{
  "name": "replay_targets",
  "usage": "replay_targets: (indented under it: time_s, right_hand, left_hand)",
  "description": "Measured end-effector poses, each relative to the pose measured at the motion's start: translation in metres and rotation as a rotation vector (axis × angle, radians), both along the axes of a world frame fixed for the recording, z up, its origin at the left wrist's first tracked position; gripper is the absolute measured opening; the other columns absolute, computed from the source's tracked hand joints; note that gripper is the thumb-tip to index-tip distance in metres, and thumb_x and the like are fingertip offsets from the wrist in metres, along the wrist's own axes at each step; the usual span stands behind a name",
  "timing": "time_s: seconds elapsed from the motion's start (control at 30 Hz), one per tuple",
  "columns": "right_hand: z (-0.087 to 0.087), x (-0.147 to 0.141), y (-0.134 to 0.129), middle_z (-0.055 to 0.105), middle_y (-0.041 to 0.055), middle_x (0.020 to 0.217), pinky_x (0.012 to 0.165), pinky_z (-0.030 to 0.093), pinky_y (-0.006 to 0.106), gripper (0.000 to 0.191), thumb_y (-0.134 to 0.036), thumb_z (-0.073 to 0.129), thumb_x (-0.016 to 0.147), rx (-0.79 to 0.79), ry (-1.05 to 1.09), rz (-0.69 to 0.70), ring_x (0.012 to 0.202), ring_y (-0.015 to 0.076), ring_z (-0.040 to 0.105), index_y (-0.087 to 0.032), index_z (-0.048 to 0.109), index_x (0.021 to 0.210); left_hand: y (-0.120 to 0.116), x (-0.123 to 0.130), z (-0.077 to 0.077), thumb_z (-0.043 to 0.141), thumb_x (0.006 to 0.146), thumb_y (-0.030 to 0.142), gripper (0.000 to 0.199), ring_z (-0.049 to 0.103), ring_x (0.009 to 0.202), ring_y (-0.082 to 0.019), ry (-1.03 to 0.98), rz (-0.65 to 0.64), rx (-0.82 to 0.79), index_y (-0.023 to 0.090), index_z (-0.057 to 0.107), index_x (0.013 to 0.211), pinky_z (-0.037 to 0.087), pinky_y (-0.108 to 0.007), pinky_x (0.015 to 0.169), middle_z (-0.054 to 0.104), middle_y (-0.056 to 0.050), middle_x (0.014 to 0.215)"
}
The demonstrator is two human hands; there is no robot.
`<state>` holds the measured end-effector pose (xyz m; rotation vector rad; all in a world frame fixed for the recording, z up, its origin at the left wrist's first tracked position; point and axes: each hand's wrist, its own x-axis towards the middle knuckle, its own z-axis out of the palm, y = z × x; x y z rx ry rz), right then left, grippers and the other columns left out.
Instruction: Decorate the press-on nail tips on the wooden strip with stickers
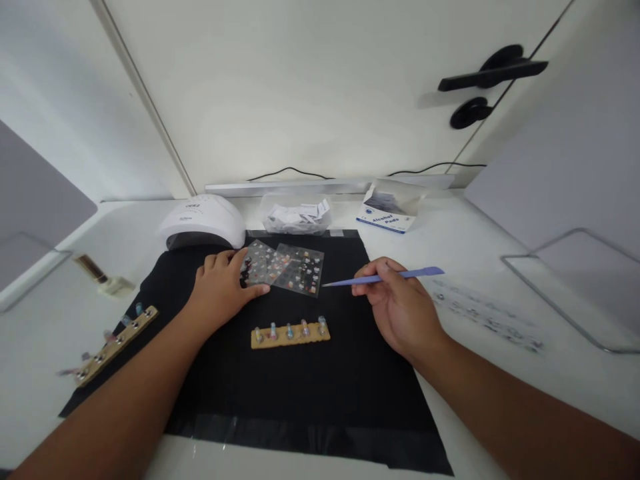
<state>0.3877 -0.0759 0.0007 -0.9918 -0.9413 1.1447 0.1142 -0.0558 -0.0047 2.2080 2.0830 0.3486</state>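
Note:
My left hand [220, 287] lies on the black mat with its thumb and fingers apart, its fingers against the left edge of a clear sticker sheet [263, 257]. A second clear sticker sheet [303, 263], dotted with small white and orange designs, overlaps it on the right. My right hand [400, 307] pinches a slim purple tool [410, 274] with a flat end. The tool's fine tip points left, just beside the second sheet. Nearer to me is a tan strip [290, 335] bearing several small coloured nail tips, apart from both hands.
Another tan strip with nail tips [117, 343] lies left of my left forearm, near a gold-capped bottle [107, 279]. A white nail lamp [205, 217], a clear tub of packets [297, 217] and an alcohol pads box [387, 208] line the back. A blurred clear sheet [485, 313] lies right.

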Motion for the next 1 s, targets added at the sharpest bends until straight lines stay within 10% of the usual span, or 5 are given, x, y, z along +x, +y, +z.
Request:
replay_targets:
  time_s: [1.0]
  right_hand:
    - [0.006,0.017,0.009,0.059,0.0,0.059,0.058,0.046,0.027,0.026,-0.042,0.071,0.08,0.055,-0.048,-0.04,0.059,0.0144,0.054,-0.022,0.067,0.065]
  left_hand:
    - [0.004,-0.001,0.001,0.071,0.081,0.017,0.068,0.061,0.116,-0.027,-0.294,-0.345,0.059,0.024,0.051,0.146,0.05,-0.04,0.104,0.063,-0.009,0.126]
